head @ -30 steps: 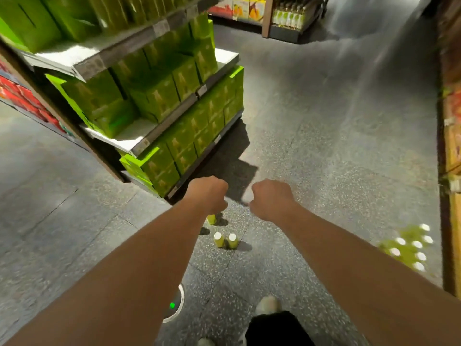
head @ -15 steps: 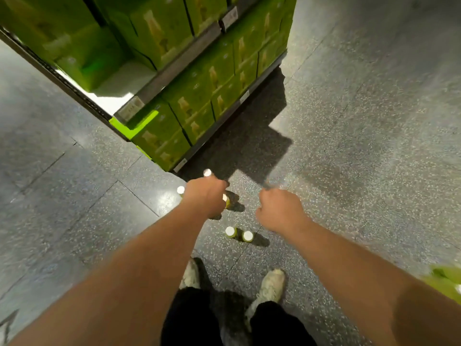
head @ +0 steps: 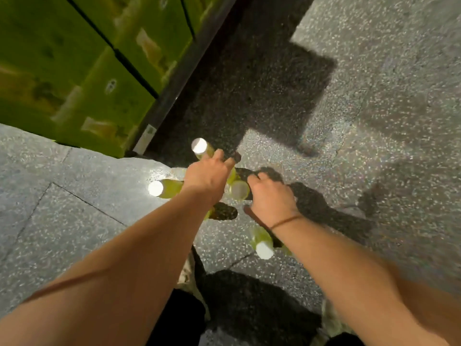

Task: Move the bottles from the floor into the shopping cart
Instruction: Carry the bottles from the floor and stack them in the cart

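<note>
While both bare arms stretch down over the speckled floor [head: 374, 71], the bottles sit in a loose cluster just off the shelf corner [head: 147, 136], all yellow-green w/ white caps facing the camera.

The far bottle [head: 199, 146] is nearest that corner, just to its right. The left bottle [head: 169, 189] is a little toward the person from the corner. The middle bottle [head: 239, 190] stands further right of the corner, btwn the two hands. The near bottle [head: 260, 238] is furthest from the corner, beside the right wrist. One more bottle [head: 207, 215] shows only as a sliver under the left wrist.

The left hand [head: 207, 178] reaches over the cluster, fingers against the far bottle's body. Its fingertips are hidden, so whether it has a grip can't be told. The right hand [head: 272, 198] has its fingers bent down just beside the middle bottle. Contact or hold can't be told either. A thin band [head: 284, 221] circles that wrist.

From the corner a dark base rail [head: 184, 71] runs diagonally away, w/ green cartons [head: 99, 83] stacked behind it. Right of the rail the floor lies open, partly in shadow. Left of the corner there's bare tile w/ one seam. The person's pale shoe [head: 185, 273] is planted well back from the corner, near the bottom edge.
</note>
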`<action>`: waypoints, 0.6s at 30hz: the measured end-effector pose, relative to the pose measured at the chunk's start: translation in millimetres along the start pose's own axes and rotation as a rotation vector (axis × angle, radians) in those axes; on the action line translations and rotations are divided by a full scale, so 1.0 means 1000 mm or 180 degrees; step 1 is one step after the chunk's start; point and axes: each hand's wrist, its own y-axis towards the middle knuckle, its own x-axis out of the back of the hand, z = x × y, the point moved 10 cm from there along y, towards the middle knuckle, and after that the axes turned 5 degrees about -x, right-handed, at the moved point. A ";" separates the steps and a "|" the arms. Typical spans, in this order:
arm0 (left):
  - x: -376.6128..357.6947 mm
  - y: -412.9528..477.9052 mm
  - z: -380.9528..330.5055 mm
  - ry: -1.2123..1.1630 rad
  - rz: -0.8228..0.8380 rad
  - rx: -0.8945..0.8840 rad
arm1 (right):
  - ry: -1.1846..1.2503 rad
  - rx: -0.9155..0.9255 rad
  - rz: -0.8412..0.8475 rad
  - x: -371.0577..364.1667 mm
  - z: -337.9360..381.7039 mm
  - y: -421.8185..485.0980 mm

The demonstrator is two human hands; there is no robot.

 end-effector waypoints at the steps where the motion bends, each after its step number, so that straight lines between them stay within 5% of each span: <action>1: -0.016 0.014 0.002 0.0033 0.0070 -0.0059 | -0.0013 0.0002 0.0064 -0.017 0.003 0.013; 10: -0.049 0.058 0.000 -0.0049 0.0163 -0.0210 | 0.0060 0.0086 0.0275 -0.054 0.011 0.056; 18: 0.133 -0.057 -0.023 -0.0364 0.0005 -0.0200 | 0.0566 -0.0058 -0.0501 0.143 -0.006 -0.071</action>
